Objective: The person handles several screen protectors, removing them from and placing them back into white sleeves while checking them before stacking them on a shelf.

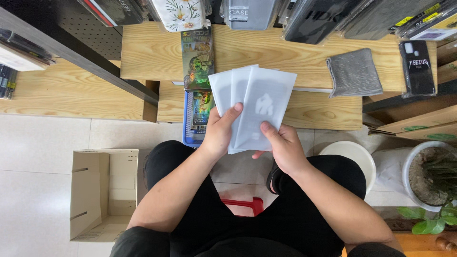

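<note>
Beside left knee | cardboard box open | both hands grip white sleeves

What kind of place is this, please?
Probably a small phone accessory shop. Packaged phone cases hang above a wooden counter, a boxed screen protector lies there, and both hands hold white sleeves.

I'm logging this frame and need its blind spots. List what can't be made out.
Head view:
- Fanned white translucent sleeves: exact count unclear, they overlap; lower ends are covered by the left hand and right hand.
- Blue flat tray under the colourful printed boxes: mostly covered by them and the left hand.
- Hanging phone cases: cut off by the top edge.
- Open cardboard box: its contents can't be told.
</note>
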